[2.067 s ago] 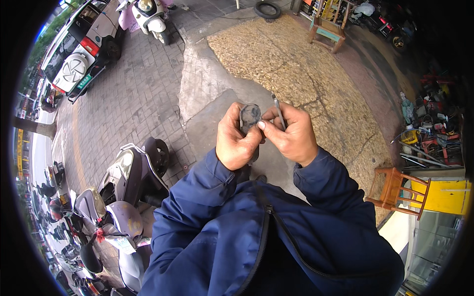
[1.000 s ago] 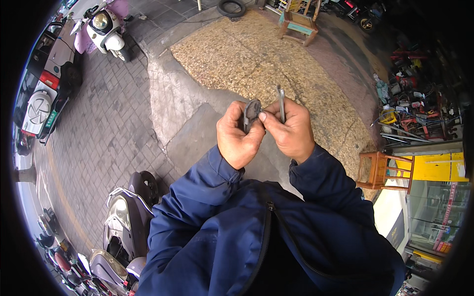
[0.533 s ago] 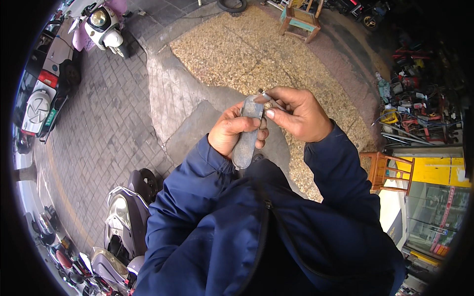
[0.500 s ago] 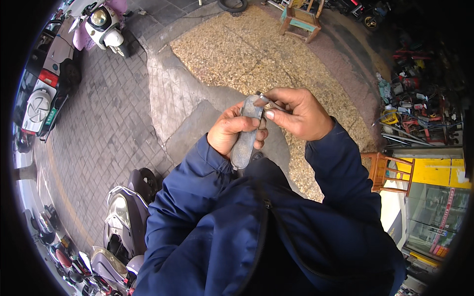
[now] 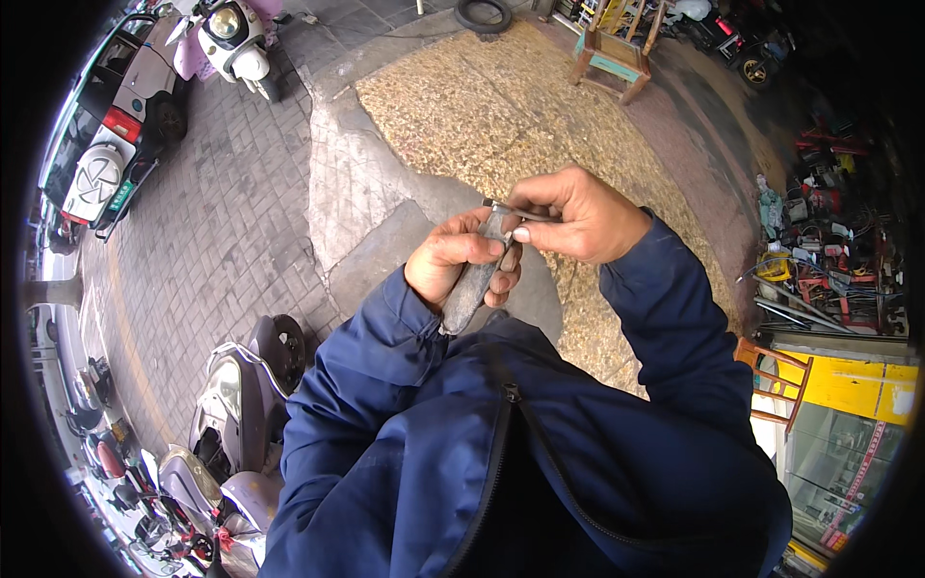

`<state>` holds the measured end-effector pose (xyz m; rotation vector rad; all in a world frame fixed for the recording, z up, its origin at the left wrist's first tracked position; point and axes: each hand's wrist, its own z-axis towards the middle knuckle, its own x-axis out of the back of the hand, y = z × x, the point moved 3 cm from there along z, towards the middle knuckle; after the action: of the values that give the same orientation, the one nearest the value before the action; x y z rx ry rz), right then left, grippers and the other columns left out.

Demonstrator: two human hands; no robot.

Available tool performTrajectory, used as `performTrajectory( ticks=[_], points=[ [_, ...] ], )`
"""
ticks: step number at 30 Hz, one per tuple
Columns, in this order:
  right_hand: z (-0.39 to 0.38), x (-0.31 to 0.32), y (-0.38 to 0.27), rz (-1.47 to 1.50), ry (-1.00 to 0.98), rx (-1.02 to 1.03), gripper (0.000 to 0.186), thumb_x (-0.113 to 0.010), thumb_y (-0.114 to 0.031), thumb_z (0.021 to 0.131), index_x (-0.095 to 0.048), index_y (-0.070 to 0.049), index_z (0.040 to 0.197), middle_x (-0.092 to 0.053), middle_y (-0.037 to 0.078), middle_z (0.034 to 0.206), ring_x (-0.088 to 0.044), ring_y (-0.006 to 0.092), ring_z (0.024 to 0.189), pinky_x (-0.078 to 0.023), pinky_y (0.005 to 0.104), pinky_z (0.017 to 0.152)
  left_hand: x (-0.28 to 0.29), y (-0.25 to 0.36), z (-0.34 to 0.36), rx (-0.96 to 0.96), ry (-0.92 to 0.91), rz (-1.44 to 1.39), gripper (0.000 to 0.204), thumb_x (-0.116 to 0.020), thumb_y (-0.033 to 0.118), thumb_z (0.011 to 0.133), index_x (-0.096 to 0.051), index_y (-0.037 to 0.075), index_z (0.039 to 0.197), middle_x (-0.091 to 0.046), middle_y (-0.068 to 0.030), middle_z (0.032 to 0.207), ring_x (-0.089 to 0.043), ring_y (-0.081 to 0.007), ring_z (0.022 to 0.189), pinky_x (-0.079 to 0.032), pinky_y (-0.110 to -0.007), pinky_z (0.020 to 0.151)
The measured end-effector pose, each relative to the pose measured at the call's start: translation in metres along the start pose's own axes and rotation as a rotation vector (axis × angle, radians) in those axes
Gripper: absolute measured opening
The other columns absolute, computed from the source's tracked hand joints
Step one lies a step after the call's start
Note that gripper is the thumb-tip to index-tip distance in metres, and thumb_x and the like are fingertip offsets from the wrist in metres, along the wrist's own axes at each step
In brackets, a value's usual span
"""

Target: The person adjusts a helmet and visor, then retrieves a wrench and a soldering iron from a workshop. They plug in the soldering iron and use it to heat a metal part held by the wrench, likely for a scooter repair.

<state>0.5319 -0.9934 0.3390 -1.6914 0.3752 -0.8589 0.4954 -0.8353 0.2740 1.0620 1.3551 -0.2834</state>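
Note:
My left hand is closed round a long, flat, dusty grey part with rounded ends, held on a slant in front of my jacket, thumb across its face. My right hand grips a slim metal tool, lying almost level across the upper end of that part. Its tip is at that end, and my right thumb is beside the grey part's edge. I cannot make out whether the tip is inside or against it.
Scooters stand at lower left and top left, beside a parked car. Wooden chairs are at upper right and right. A tyre lies ahead; a heap of tools and parts lines the right.
The grey part has turned from a rounded end view to its long face. My right hand has lowered the tool from upright to nearly level across the part's upper end.

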Motion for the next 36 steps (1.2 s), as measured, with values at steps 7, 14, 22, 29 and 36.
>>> performTrajectory(
  ticks=[7, 14, 22, 29, 36],
  points=[
    [-0.014, 0.029, 0.002, 0.171, -0.04, 0.06, 0.026, -0.062, 0.001, 0.081, -0.062, 0.005, 0.107, -0.066, 0.007, 0.088, -0.061, 0.0092, 0.083, -0.049, 0.0255, 0.074, -0.028, 0.0, 0.024, -0.045, 0.058, 0.079, 0.019, -0.058, 0.011, 0.078, -0.055, -0.001, 0.091, -0.054, -0.0083, 0.072, -0.052, -0.0156, 0.059, -0.039, -0.026, 0.043],
    [-0.009, 0.063, 0.027, 0.282, -0.043, -0.004, 0.027, -0.063, 0.002, 0.082, -0.061, 0.005, 0.109, -0.066, 0.005, 0.089, -0.059, 0.007, 0.083, -0.048, 0.0222, 0.072, -0.029, 0.01, 0.066, -0.036, 0.056, 0.004, 0.017, -0.058, 0.005, 0.08, -0.054, 0.0, 0.096, -0.055, -0.009, 0.076, -0.053, -0.0184, 0.061, -0.04, -0.028, 0.045],
    [0.013, 0.161, 0.085, 0.394, 0.298, 0.021, 0.026, -0.063, -0.004, 0.084, -0.061, 0.002, 0.109, -0.052, -0.004, 0.075, -0.044, 0.0021, 0.067, -0.037, 0.0192, 0.06, 0.009, 0.055, 0.168, -0.094, 0.089, -0.025, 0.022, -0.056, 0.005, 0.08, -0.051, 0.001, 0.101, -0.055, -0.0117, 0.077, -0.053, -0.0194, 0.061, -0.043, -0.032, 0.049],
    [-0.004, 0.259, 0.154, 0.447, 0.692, -0.28, 0.014, -0.056, -0.012, 0.093, -0.06, 0.0, 0.099, -0.049, -0.002, 0.067, -0.042, 0.0054, 0.054, -0.035, 0.0248, 0.049, 0.009, 0.132, 0.3, -0.11, 0.041, 0.055, 0.014, -0.057, 0.005, 0.079, -0.052, 0.004, 0.092, -0.054, -0.0087, 0.078, -0.051, -0.0191, 0.062, -0.041, -0.032, 0.048],
    [-0.053, 0.323, 0.198, 0.618, 0.89, -0.481, 0.022, -0.048, -0.01, 0.097, -0.054, 0.001, 0.114, -0.053, 0.003, 0.072, -0.048, 0.0098, 0.056, -0.041, 0.0288, 0.051, -0.033, 0.165, 0.444, -0.055, -0.04, 0.42, 0.01, -0.055, 0.005, 0.08, -0.056, -0.001, 0.088, -0.059, -0.011, 0.071, -0.06, -0.0227, 0.062, -0.049, -0.036, 0.058]
  ],
)
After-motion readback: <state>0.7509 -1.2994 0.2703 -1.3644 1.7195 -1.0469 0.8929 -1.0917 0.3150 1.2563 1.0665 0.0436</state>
